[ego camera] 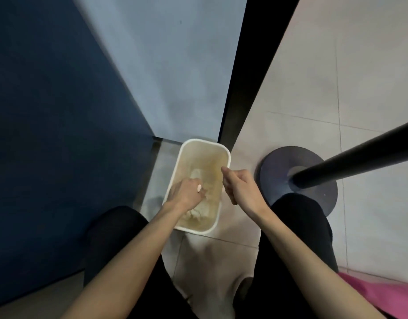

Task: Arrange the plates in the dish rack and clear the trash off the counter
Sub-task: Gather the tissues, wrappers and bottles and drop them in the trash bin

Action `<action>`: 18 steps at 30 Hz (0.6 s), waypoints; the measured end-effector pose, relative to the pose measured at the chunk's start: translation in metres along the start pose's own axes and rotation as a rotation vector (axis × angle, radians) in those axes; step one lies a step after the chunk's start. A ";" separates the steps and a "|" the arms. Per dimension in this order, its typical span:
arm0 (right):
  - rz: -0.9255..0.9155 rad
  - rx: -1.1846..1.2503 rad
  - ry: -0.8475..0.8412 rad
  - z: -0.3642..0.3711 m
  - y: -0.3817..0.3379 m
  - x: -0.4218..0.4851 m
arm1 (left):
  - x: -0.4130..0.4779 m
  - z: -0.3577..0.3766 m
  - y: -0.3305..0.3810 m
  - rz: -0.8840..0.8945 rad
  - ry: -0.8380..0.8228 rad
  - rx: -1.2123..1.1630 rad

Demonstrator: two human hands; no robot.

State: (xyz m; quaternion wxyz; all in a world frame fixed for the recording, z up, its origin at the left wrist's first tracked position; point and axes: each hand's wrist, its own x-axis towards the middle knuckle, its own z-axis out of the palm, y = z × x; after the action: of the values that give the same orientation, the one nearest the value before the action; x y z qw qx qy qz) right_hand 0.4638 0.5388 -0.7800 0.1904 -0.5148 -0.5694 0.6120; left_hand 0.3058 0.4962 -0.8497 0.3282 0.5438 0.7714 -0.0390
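Trash (199, 215), crumpled pale paper, lies in the bottom of a white rectangular bin (204, 140) on the floor, w/ a second pale scrap nearer the far end. Left hand (186, 195) reaches down inside the bin over the paper; its fingertips are blurred among the scraps, so can't tell if they grip anything or hang loose. Right hand (240, 188) hovers above the bin's right rim, fingers curled in, nothing seen in them.

Bin sits in a tight corner: dark blue panel (60, 111) close on its left, paler grey-blue panel (163, 65) behind, a black vertical strip (249, 65) touching the far right corner. Open room is on the right only, tiled floor (336, 88), though a round dark base (275, 164) w/ a black pole (359, 155) stands near the bin there. Black-trousered legs (111, 240) flank the bin (near rim partly hidden by the left forearm). Something pink (382, 293) is cut off at bottom right
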 end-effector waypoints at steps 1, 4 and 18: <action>0.019 0.008 -0.001 -0.003 0.000 -0.006 | 0.001 0.001 0.000 0.011 -0.056 0.018; 0.058 0.058 -0.016 -0.010 0.001 -0.020 | 0.009 0.006 -0.002 0.023 -0.156 0.070; 0.063 0.025 -0.072 -0.019 0.018 -0.034 | -0.049 -0.052 -0.026 0.258 0.446 -0.335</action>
State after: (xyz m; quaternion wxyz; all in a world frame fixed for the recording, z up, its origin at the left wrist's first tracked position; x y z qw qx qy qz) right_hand 0.4995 0.5154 -0.7789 0.1567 -0.5075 -0.5517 0.6430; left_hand 0.2690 0.4673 -0.7900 0.2382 0.5708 0.7446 0.2510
